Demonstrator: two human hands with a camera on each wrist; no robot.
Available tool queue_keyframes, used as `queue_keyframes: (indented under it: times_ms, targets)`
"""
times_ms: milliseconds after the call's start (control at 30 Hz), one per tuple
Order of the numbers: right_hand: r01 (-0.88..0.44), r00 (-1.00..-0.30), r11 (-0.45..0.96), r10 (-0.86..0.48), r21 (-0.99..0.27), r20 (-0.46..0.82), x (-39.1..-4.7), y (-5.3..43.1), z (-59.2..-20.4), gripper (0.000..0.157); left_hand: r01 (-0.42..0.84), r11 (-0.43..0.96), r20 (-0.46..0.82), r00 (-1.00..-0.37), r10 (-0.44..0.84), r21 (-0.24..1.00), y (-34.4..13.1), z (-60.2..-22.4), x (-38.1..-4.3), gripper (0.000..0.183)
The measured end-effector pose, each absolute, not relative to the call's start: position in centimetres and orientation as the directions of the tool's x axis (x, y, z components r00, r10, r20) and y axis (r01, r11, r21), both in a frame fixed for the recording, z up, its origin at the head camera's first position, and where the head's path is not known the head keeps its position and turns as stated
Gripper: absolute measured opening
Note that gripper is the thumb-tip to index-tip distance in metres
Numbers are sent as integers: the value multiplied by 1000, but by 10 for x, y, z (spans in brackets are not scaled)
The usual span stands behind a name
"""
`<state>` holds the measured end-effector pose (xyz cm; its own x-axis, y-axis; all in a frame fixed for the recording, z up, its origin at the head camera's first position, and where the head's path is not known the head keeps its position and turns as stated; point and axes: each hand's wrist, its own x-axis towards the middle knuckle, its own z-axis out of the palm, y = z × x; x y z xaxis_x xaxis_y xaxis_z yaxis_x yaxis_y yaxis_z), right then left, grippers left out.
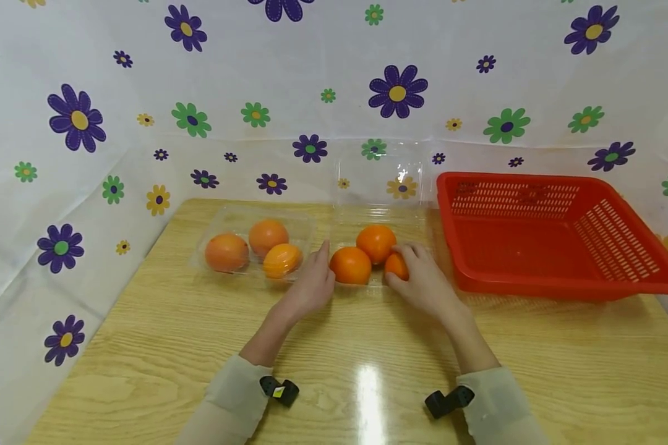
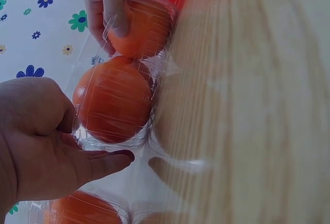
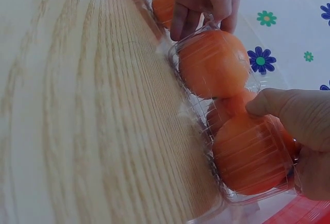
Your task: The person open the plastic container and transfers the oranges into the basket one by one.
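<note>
Three oranges sit in a clear plastic clamshell container (image 1: 362, 283), whose lid (image 1: 378, 179) stands raised at the back. My right hand (image 1: 423, 281) grips the right orange (image 1: 396, 267), with the thumb on its top in the right wrist view. My left hand (image 1: 313, 281) pinches the container's left wall, its thumb at the rim and fingers along the outside. Beside that hand are the left orange (image 2: 113, 100) and, behind it, the back orange (image 1: 376, 243).
To the left a second clear container (image 1: 306, 225) holds three orange fruits under its plastic. A red plastic basket (image 1: 534, 281) with slotted sides stands on the right. Behind the wooden table (image 1: 334, 371) hangs a flower-patterned cloth (image 1: 334, 62).
</note>
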<state>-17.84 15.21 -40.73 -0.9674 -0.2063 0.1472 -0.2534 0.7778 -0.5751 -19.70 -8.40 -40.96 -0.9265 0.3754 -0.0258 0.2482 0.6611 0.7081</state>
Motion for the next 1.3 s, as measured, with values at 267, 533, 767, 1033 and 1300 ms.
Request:
queue_keyframes:
  times_ms: [267,533,767,1033,1300]
  targets:
    - [-265,-963,788,-241,-556,118,-175,152,-405,58,242,673,-35,-928,371,699,-84,-408,-194,64]
    - [-270,-959,793,-271,-546,80,-172,153,-395,58,212,669,-54,-934,354,712,-82,-404,-197,68]
    - [-242,-957,780,-292,-576,8,-165,153,-391,63,165,557,-79,-918,388,814,-86,-410,-197,65]
    - [-217,-962,804,-274,-554,-20,-164,155,-382,70,122,470,-72,-924,376,874,-87,-405,-199,60]
    - [-211,-955,798,-292,-565,-57,-161,161,-384,86,135,491,-83,-915,396,861,-88,-408,-197,60]
